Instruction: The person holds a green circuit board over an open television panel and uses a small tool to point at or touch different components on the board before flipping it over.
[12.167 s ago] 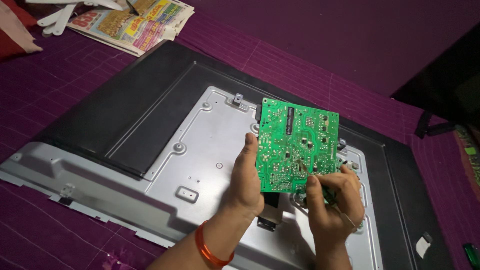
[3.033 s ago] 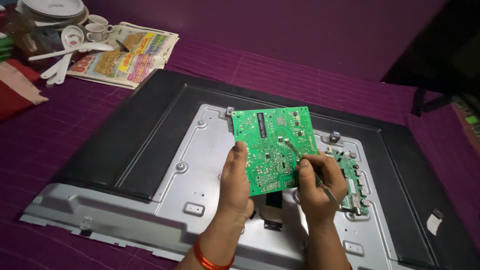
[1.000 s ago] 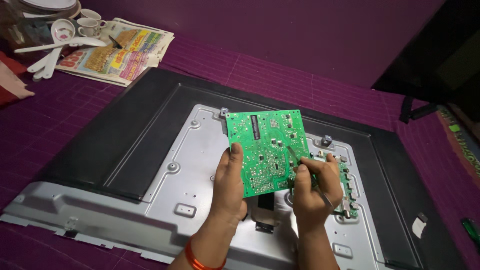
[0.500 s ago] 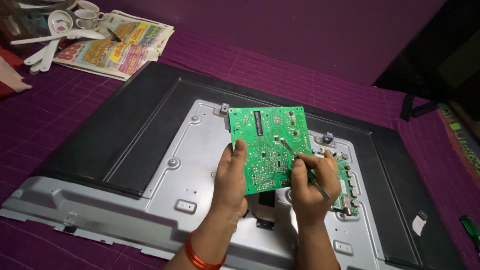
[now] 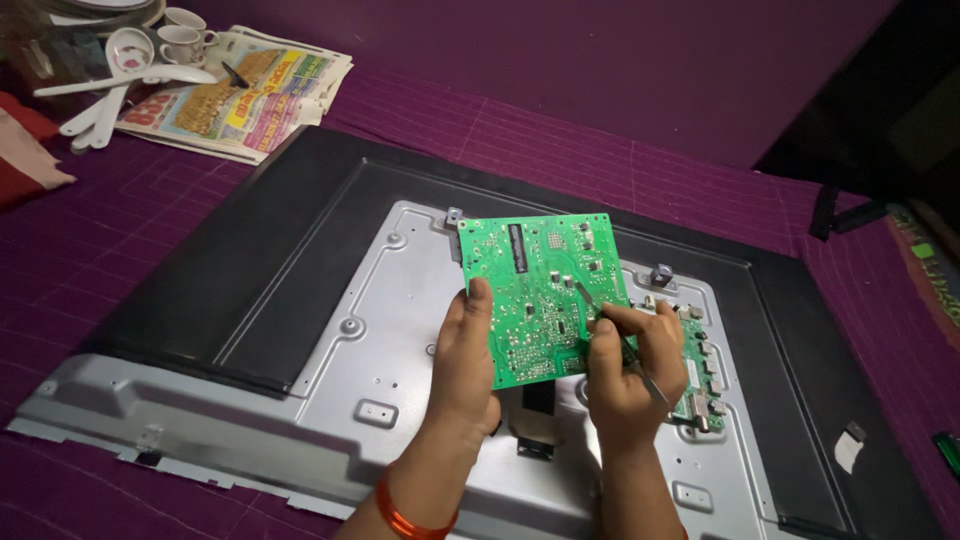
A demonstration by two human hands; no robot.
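Note:
My left hand grips the left edge of a green circuit board and holds it tilted up, solder side toward me, above the silver metal back plate of a flat screen. My right hand is closed on a thin metal tool, likely tweezers, whose tip touches the board's right half. An orange bangle is on my left wrist. A second, smaller green board stays mounted on the plate, partly hidden behind my right hand.
The black screen frame lies on a purple mat. Newspapers, white spoons and cups sit at the far left. A dark object stands at the far right, a small green item at the right edge.
The board and both hands have kept their grip and pose. The tool tip shifted slightly over the board's right side; the view moved a little.

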